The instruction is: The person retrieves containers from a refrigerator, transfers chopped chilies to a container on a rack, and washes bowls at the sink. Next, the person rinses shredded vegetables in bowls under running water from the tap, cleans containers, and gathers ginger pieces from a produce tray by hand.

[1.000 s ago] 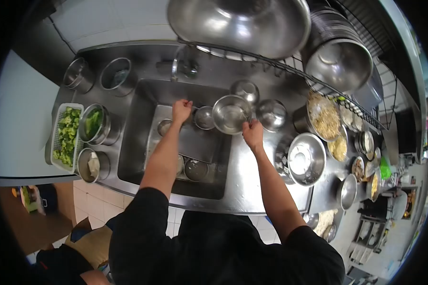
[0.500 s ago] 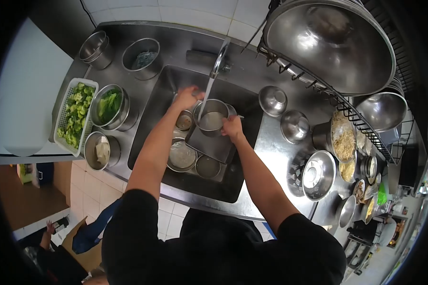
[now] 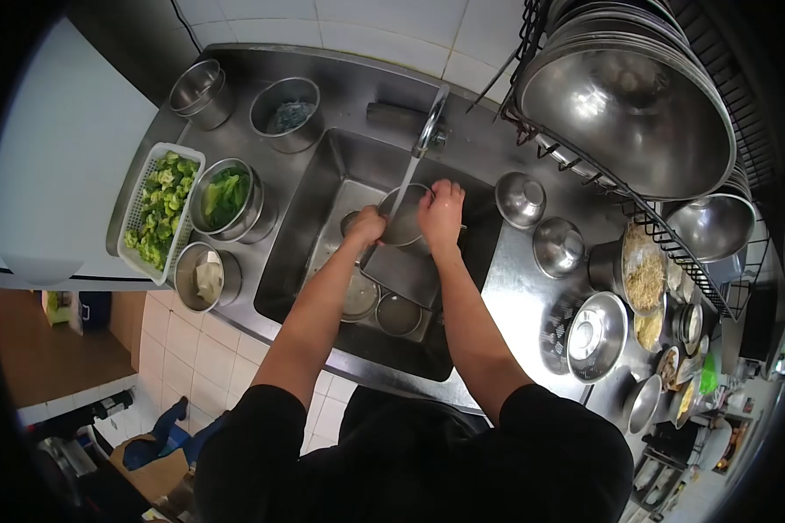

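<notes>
A round metal pot [image 3: 403, 228] is under the running stream of the tap [image 3: 428, 129], above the sink [image 3: 275, 277]. My left hand [image 3: 366, 227] is closed on its left rim. My right hand [image 3: 442, 212] is at the right rim, fingers bent over the edge; whether it also holds something small is hidden. Beneath the pot lies a rectangular metal pan [image 3: 407, 272], partly covered by my hands and the pot. Round metal containers, including one [image 3: 399, 314] near the front, sit on the sink floor.
Left of the sink stand a white basket of broccoli [image 3: 160, 209], a bowl of green leaves [image 3: 225, 200] and several pots. Upturned bowls [image 3: 522, 200] and a colander [image 3: 596, 338] lie to the right. A rack with large bowls [image 3: 628, 122] overhangs the upper right.
My left hand has come down from beside the tap to the pot's left rim. My right hand has shifted up along the right rim. The view has moved slightly.
</notes>
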Demonstrator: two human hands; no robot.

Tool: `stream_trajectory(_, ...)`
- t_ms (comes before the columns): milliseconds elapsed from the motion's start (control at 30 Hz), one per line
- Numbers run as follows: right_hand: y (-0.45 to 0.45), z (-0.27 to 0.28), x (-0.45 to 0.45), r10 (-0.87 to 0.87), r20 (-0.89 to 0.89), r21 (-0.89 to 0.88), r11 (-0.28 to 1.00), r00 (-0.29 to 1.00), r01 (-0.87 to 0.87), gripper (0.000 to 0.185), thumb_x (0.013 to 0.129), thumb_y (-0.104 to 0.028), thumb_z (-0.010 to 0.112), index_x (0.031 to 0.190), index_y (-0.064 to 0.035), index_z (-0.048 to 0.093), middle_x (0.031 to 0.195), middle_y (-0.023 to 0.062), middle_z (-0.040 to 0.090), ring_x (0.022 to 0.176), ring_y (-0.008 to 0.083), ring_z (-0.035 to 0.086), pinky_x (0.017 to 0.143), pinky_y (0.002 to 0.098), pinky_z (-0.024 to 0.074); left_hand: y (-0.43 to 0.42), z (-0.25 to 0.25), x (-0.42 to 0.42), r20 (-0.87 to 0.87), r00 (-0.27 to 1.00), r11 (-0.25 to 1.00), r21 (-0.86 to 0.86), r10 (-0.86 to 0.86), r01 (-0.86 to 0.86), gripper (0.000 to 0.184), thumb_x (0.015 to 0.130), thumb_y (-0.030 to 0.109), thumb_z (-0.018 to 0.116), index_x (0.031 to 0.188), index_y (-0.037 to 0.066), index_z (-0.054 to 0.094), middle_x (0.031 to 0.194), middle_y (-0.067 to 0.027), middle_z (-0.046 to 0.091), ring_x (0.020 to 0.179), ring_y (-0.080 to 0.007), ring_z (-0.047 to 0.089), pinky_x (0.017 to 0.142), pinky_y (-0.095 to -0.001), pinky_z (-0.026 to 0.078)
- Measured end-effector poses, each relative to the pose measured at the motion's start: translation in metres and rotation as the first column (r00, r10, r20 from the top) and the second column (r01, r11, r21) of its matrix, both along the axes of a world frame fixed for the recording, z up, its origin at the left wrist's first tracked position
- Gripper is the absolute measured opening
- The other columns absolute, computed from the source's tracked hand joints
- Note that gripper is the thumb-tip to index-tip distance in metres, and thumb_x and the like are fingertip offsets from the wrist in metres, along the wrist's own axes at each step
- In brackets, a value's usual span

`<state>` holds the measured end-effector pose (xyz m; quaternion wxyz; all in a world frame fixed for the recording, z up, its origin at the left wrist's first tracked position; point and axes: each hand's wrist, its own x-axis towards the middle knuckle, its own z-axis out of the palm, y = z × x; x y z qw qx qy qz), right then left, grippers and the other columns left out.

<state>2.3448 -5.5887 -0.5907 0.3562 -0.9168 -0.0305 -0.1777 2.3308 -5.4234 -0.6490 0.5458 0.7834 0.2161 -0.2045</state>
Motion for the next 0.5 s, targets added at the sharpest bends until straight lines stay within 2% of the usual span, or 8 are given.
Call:
stream_trajectory(67,0.015,0.021,0.006,0.023,0.263,-0.059,0.998,0.964,-0.008,0.016,0.082,-0.004,0.063,0.096,-0.0005,0.057,0.092,0.0190,0.059,0.087,0.0389,0.058,0.077,0.0484,0.0476,0.003,-0.022,0.002,-0.018,0.998,0.997,0.026,-0.066,0.066,0.040,0.087,0.013,0.061,0.117,-0.013,0.056,0.098,-0.0255,0.069,0.063,-0.0322,0.070,0.048,-0.0379,0.056)
stream_trajectory(133,0.038,-0.008,0.031,0.084,-0.101,0.513,0.858,0.991,-0.021,0.015,0.089,-0.005,0.057,0.102,0.0017,0.058,0.086,0.0168,0.065,0.070,0.0325,0.067,0.065,0.0424,0.0548,-0.002,-0.054,0.002,0.043,0.999,0.999,0.024,-0.031,0.030,0.044,0.086,0.013,0.064,0.121,-0.012,0.055,0.099,-0.0252,0.069,0.072,-0.0354,0.071,0.052,-0.0388,0.057)
stream_trajectory(167,0.044,-0.019,0.040,0.450,-0.330,0.934,0.282,0.830,0.218,0.018,0.090,-0.008,0.059,0.106,0.0013,0.058,0.087,0.0180,0.066,0.074,0.0332,0.069,0.068,0.0450,0.0581,-0.005,-0.071,0.002,0.042,0.999,0.999,0.020,-0.035,0.034,0.044,0.086,0.013,0.064,0.121,-0.012,0.055,0.099,-0.0252,0.069,0.072,-0.0354,0.071,0.052,-0.0388,0.057)
stream_trajectory(300,0.045,-0.002,0.045,0.615,-0.312,0.949,0.238,0.724,0.206,0.023,0.094,-0.018,0.057,0.109,-0.0005,0.058,0.094,0.0188,0.066,0.092,0.0353,0.067,0.080,0.0507,0.0544,0.002,-0.127,0.015,0.308,0.949,0.938,0.343,-0.061,-0.052,0.046,0.083,0.010,0.066,0.123,-0.008,0.054,0.103,-0.0267,0.068,0.086,-0.0378,0.072,0.061,-0.0394,0.059)
stream_trajectory(400,0.047,0.015,0.028,0.723,-0.303,0.953,0.212,0.621,0.217,0.028,0.097,-0.026,0.057,0.111,-0.0017,0.059,0.099,0.0193,0.065,0.104,0.0367,0.066,0.088,0.0545,0.0520,0.013,-0.046,0.000,0.279,0.958,0.923,0.383,-0.069,-0.045,0.045,0.083,0.011,0.067,0.122,-0.006,0.054,0.110,-0.0275,0.066,0.091,-0.0375,0.072,0.062,-0.0395,0.060)
stream_trajectory(433,0.033,0.030,0.005,0.622,-0.497,0.579,0.757,0.605,-0.303,0.026,0.096,-0.026,0.057,0.111,-0.0047,0.061,0.102,0.0171,0.066,0.109,0.0361,0.063,0.092,0.0572,0.0468,0.013,-0.010,-0.001,0.123,0.992,0.972,0.230,0.017,-0.045,0.044,0.085,0.014,0.068,0.121,-0.006,0.054,0.113,-0.0275,0.064,0.091,-0.0365,0.071,0.060,-0.0398,0.060)
stream_trajectory(467,0.021,0.039,-0.012,0.434,-0.566,-0.199,0.753,0.701,-0.627,0.025,0.095,-0.027,0.057,0.110,-0.0077,0.063,0.105,0.0149,0.066,0.114,0.0356,0.060,0.095,0.0599,0.0415,0.016,-0.011,0.004,0.127,0.992,0.973,0.227,0.017,-0.045,0.044,0.085,0.014,0.068,0.121,-0.006,0.054,0.113,-0.0275,0.064,0.091,-0.0365,0.071,0.060,-0.0398,0.060)
stream_trajectory(500,0.012,0.030,-0.024,0.429,-0.565,-0.204,0.755,0.705,-0.624,0.025,0.095,-0.027,0.057,0.110,-0.0077,0.063,0.105,0.0149,0.066,0.114,0.0356,0.060,0.095,0.0599,0.0415,0.022,-0.018,0.009,0.079,0.991,0.987,0.108,0.113,-0.121,0.042,0.087,0.017,0.068,0.119,-0.007,0.054,0.111,-0.0261,0.065,0.082,-0.0343,0.072,0.057,-0.0398,0.059)
